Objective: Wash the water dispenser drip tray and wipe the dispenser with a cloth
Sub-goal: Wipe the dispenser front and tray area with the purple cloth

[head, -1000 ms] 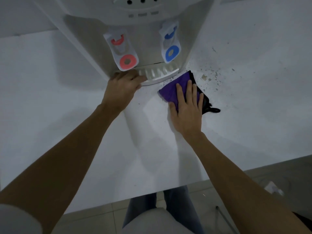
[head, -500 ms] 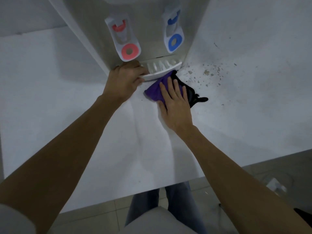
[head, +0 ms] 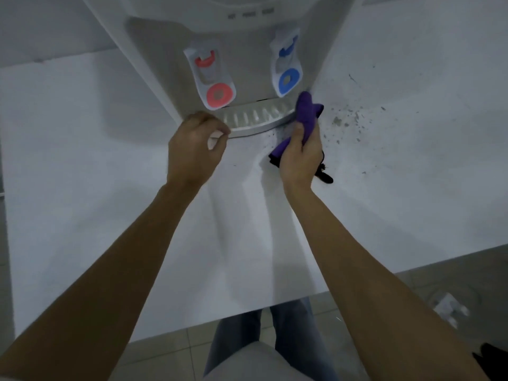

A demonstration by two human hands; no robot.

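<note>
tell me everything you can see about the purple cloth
The cloth is purple, soft and fleecy-looking, with a dark black part hanging out below the right hand. It is bunched up, not flat: that hand grips its middle, fingers curled round it. The upper end sticks up past the fingers, against the right end of the drip tray by the dispenser corner, under the blue tap. Whether the lower end touches the counter is unclear.

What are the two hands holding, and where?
The right hand grips the purple cloth around its middle. The left hand pinches the drip tray at its left end.
</note>
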